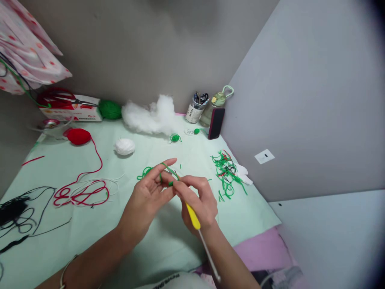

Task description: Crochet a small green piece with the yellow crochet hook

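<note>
My left hand has green yarn looped over its raised index finger and round another finger. Its thumb and a fingertip pinch a small green piece of yarn work. Pressed close beside it, my right hand grips a crochet hook with a yellow handle, its metal shaft slanting down toward me. The hook's working tip meets the yarn between both hands, partly hidden by the fingers. Some loose green yarn lies on the table behind my left hand.
Green yarn scraps lie at right, near a phone, a bottle and a pen tin. White stuffing, a white yarn ball and a red ball sit farther back. Tangled black yarn lies left.
</note>
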Demonstrator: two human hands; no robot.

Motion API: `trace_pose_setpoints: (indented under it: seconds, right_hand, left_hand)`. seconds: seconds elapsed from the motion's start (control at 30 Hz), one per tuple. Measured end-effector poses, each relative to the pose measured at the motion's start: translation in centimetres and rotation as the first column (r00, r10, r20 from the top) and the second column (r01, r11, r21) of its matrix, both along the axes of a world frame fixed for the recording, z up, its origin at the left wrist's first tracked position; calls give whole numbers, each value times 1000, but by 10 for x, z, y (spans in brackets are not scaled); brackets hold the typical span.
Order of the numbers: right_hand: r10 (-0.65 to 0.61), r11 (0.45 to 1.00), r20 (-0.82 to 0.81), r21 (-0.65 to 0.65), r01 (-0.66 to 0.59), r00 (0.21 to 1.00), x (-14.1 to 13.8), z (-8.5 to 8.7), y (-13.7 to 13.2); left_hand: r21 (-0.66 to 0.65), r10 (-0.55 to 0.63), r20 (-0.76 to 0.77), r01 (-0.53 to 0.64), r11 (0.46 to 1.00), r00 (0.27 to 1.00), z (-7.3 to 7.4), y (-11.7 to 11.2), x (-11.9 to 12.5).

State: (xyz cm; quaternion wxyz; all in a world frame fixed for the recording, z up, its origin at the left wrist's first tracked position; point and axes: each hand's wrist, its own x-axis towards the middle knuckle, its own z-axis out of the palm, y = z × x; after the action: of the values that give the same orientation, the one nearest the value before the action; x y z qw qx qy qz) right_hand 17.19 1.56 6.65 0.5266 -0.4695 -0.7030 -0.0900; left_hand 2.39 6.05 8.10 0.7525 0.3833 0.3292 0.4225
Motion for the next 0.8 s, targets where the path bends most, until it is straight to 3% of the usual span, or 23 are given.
trace_pose_setpoints:
  seconds: [0.13, 0.3, 0.37, 0.43, 0.5, 0.67, 0.73, 0.8]
  right_hand:
    - [72, 989, -353, -93, -112, 933, 1, 2, 2]
    - [85, 926, -742, -187, -327, 665, 3, 9, 3]
    - [80, 905, -829, -173, -389, 554, 3, 8, 4]
    - [77, 894, -866, -159, -418, 494, 2, 6, 4]
    - [81, 901, -854, -157, -403, 513, 1, 5, 3]
    - [86, 942, -645, -195, -273, 759, 0, 8, -3]
    - [100, 950, -593, -182, -254, 799, 0, 9, -5]
    - [118, 959, -601, -139, -248, 791, -1, 7, -5]
  left_hand:
    - [-145, -102, 65, 110, 983, 993, 0, 6, -2]
    - [-115, -112, 72, 120, 986, 991, -3, 11, -4]
    - [-112, -129, 67, 136, 984, 989, -3, 11, -4]
    - [-115, -132, 64, 139, 984, 989, -3, 10, -3]
    - [-104, -127, 48, 131, 986, 991, -2, 9, -2]
    - [41, -80, -70, 83, 996, 994, -4, 6, -1]
    - [59, -38, -86, 43, 997, 996, -5, 6, -2]
    - [11, -23, -53, 24, 1000, 998, -5, 9, -2]
